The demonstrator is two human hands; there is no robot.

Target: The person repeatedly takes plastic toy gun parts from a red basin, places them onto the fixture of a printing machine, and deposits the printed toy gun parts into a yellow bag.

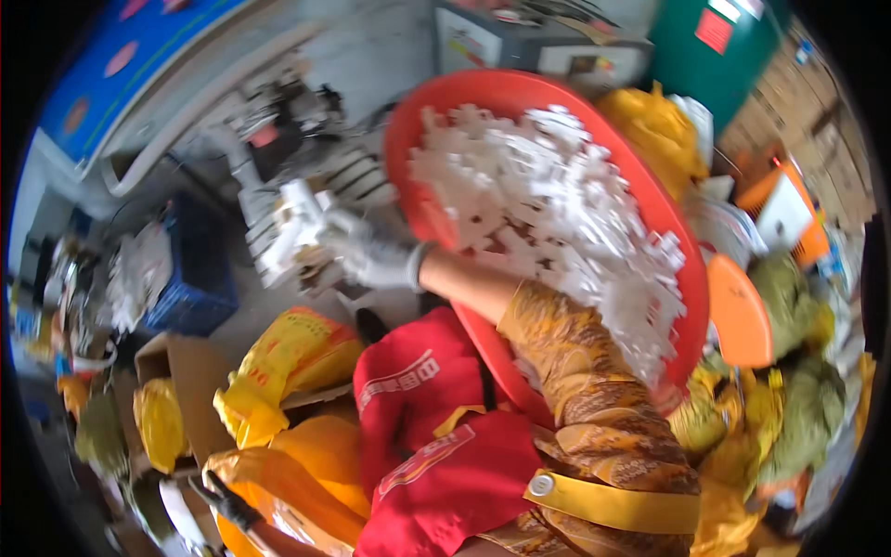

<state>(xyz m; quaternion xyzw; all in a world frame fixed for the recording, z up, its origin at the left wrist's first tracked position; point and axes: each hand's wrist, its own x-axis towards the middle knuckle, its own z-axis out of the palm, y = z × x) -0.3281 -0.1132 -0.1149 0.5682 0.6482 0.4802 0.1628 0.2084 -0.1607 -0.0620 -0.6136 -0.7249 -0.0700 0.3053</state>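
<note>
Right hand [376, 255], pale glove, is out past the left side of the red tub [698, 306], arm crossing over the tub's near edge. Fingers are at a clump of white pieces [302, 218]; motion blur there, so can't tell how far the fingers are closed or whether they have hold of any.

Left hand [227, 506], dark glove, is low on the left beside the orange bag [325, 455]. Fingers spread apart, nothing seen in the grip.

White pieces: the clump is at the right fingertips, left of the tub; a big loose heap [557, 186] of similar ones lies inside the tub.

Around: red apron [450, 464] on the person, yellow bag [288, 367] between apron and blue crate [200, 288]. Cardboard box [200, 390] just left of the yellow bag. Green barrel [710, 60] beyond the tub, upper right; orange panel [740, 311] just off the tub's right side.
</note>
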